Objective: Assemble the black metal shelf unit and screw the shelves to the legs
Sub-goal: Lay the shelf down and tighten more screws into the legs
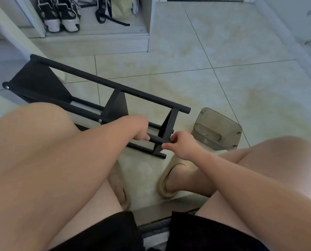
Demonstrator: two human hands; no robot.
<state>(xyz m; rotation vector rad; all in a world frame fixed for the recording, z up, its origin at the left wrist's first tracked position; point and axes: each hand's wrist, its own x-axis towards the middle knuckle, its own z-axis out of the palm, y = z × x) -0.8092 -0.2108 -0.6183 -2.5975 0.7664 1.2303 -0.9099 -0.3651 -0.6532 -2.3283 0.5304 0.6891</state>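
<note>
The black metal shelf unit lies on its side on the tiled floor, its legs running from the upper left toward my knees. Three shelves sit between the legs: a far one, a middle one and a near one. Silver screw heads show on the near leg at the far shelf and at the middle shelf. My left hand grips a leg tube just left of the near shelf. My right hand pinches something small against that leg where the near shelf meets it; what it pinches is hidden by the fingers.
A translucent grey plastic container lies on the floor just right of the shelf unit's near end. My feet in beige slippers rest below my hands. Sneakers and a bag sit on a low ledge at the back.
</note>
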